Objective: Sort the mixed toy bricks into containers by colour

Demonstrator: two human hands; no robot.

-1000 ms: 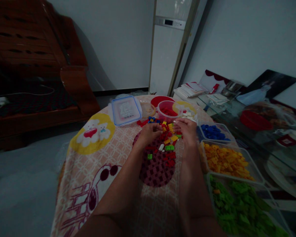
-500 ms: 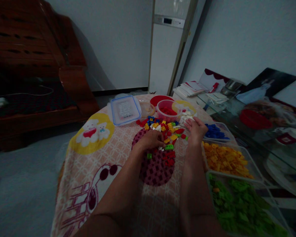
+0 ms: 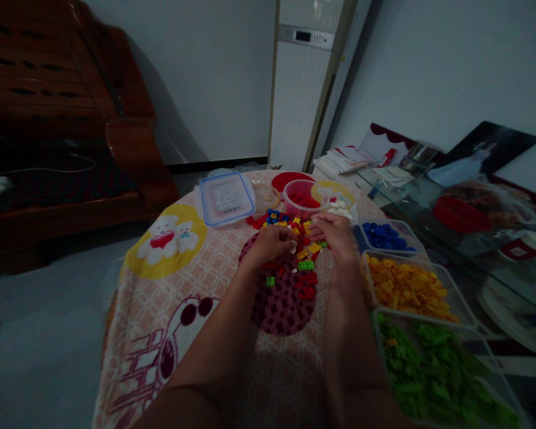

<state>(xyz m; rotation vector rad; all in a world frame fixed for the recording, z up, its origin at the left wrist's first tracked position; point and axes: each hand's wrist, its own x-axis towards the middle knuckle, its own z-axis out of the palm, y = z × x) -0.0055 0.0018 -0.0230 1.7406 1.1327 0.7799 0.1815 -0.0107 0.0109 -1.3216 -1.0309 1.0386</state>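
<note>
My left hand (image 3: 273, 243) is over the mixed pile of toy bricks, thumb and fingers pinched on a small white brick (image 3: 293, 246). My right hand (image 3: 335, 233) hovers at the pile's right side, its fingers loosely curved and apart, with nothing visible in them. Below the hands lie yellow, red and green bricks, among them a green brick (image 3: 306, 265) and a group of red bricks (image 3: 308, 286). A smaller green brick (image 3: 270, 281) sits nearer to me. White bricks (image 3: 339, 206) are heaped behind my right hand, partly hidden by it.
A round tub (image 3: 290, 208) with red bricks stands at the back, beside a blue-rimmed lid (image 3: 227, 199). On the right are boxes of blue bricks (image 3: 386, 237), yellow bricks (image 3: 406, 289) and green bricks (image 3: 442, 369). A glass table (image 3: 433, 238) adjoins on that side.
My right hand has come left and nearer from the white heap towards my left hand. My left hand has risen slightly, and a white brick now shows in its fingertips.
</note>
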